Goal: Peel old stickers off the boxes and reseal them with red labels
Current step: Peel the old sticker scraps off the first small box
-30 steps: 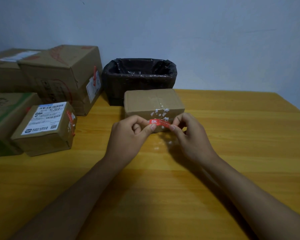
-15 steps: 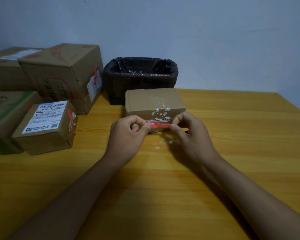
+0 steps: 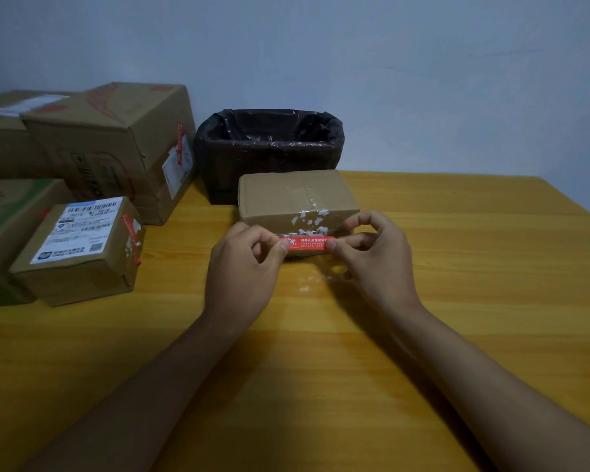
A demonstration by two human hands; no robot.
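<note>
A small cardboard box [image 3: 286, 195] stands in the middle of the wooden table, with white sticker scraps along its near top edge. A red label [image 3: 308, 242] with white print is stretched level in front of the box's near face. My left hand [image 3: 242, 270] pinches the label's left end between thumb and forefinger. My right hand [image 3: 372, 257] pinches its right end the same way. Whether the label touches the box cannot be told.
A bin lined with a black bag [image 3: 269, 148] stands right behind the box. Several cardboard boxes crowd the left side, among them a small one with a white shipping label [image 3: 79, 247] and a large one [image 3: 116, 144] bearing a red strip. White scraps [image 3: 304, 287] lie on the table [image 3: 457, 284].
Both hands have kept their pinch on the red label and held it nearly still in front of the box; the label now lies flatter, showing more of its print.
</note>
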